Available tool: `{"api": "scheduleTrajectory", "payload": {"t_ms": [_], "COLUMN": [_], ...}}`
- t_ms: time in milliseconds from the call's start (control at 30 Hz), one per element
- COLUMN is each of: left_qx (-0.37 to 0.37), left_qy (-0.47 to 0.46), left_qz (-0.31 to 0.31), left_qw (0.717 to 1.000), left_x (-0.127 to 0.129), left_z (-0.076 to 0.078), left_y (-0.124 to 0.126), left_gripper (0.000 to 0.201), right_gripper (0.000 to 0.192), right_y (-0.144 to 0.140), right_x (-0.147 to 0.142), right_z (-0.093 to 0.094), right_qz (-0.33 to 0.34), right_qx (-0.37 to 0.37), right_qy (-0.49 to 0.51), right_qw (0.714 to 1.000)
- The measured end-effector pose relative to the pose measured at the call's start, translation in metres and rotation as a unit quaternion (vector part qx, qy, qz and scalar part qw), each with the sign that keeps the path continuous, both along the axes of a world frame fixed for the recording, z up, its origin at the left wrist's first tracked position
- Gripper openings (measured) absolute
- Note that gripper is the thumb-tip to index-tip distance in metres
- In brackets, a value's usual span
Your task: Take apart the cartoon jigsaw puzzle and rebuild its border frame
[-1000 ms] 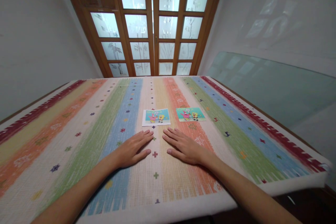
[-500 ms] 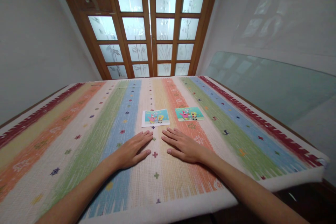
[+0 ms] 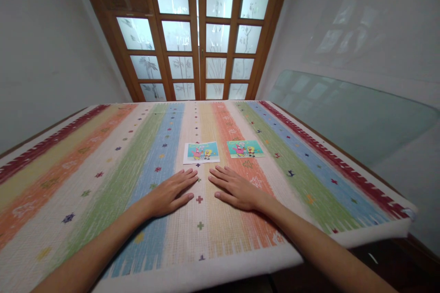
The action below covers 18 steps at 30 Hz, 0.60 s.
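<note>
My left hand [image 3: 171, 193] lies flat on the striped tablecloth [image 3: 113, 192], palm down, its fingers stretched toward the right. Opposite it, my right hand [image 3: 237, 188] rests palm down with its fingers pointing left. A narrow gap separates the two hands, and neither holds anything. Just beyond the fingertips lies a cartoon picture card [image 3: 201, 153] with a white border. To its right is a second card [image 3: 244, 149] with a similar cartoon scene and no wide border. Both cards lie flat, side by side and apart, and neither hand touches them.
Wooden doors [image 3: 199, 73] with frosted glass panes stand behind the table's far edge. A pale green glass panel [image 3: 343, 110] leans by the wall on the right. The cloth hangs over the table's near edge [image 3: 220, 271].
The view has shifted slightly, so everything sits a little differently in the picture. Both hands and both cards keep their places on the cloth.
</note>
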<state>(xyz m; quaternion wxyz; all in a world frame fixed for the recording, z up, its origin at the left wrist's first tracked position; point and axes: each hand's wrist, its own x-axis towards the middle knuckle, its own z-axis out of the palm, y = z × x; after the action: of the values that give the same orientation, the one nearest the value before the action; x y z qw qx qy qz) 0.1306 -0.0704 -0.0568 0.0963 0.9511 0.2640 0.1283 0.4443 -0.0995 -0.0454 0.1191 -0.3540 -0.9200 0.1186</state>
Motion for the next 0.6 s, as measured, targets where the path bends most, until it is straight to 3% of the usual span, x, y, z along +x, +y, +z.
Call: {"api": "scheduleTrajectory", "payload": {"t_ms": [600], "left_qx": [-0.006], "left_qy": [-0.002], "left_qz": [0.006], "left_qw": [1.000], "left_x": [-0.0004], "left_z": [0.0079], "left_y": [-0.0024], "left_gripper": [0.056], "right_gripper": [0.056], "right_y": [-0.0016], "right_x": [-0.0039], "right_z": [0.0067], "right_qz": [-0.007], "right_qx": [-0.018], "right_qy": [0.007], "right_qw": [1.000]}}
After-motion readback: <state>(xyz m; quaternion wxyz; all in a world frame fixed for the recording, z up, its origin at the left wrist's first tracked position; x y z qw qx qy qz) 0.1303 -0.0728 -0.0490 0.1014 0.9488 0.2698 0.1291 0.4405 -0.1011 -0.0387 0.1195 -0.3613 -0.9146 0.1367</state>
